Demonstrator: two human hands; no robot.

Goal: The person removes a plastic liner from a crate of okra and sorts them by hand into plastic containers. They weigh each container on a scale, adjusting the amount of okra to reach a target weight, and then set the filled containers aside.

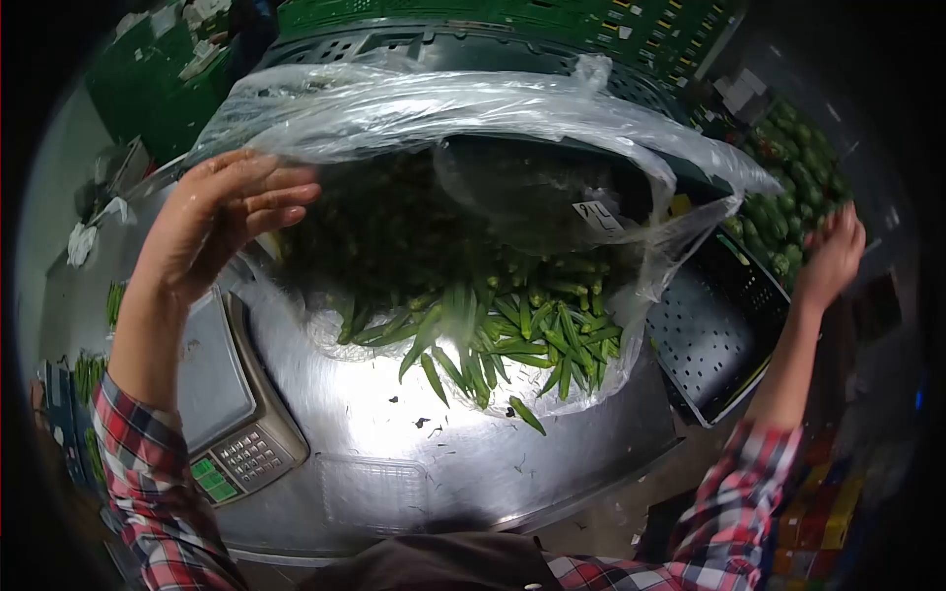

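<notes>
Green okra pods spill from a clear plastic bag onto the steel table. The bag's upper edge stretches across a dark crate behind the pods. My left hand is raised at the bag's left edge, fingers apart, with nothing visible in it. At the right, my right hand is raised beyond the black crate, in front of a heap of green produce. Its fingers look bent, and whether it holds anything is hidden. One loose pod lies nearest the table's front.
A scale with a keypad stands on the steel table at the left, beside a clear plastic tray. Green crates stand at the back. More pods lie at the far left.
</notes>
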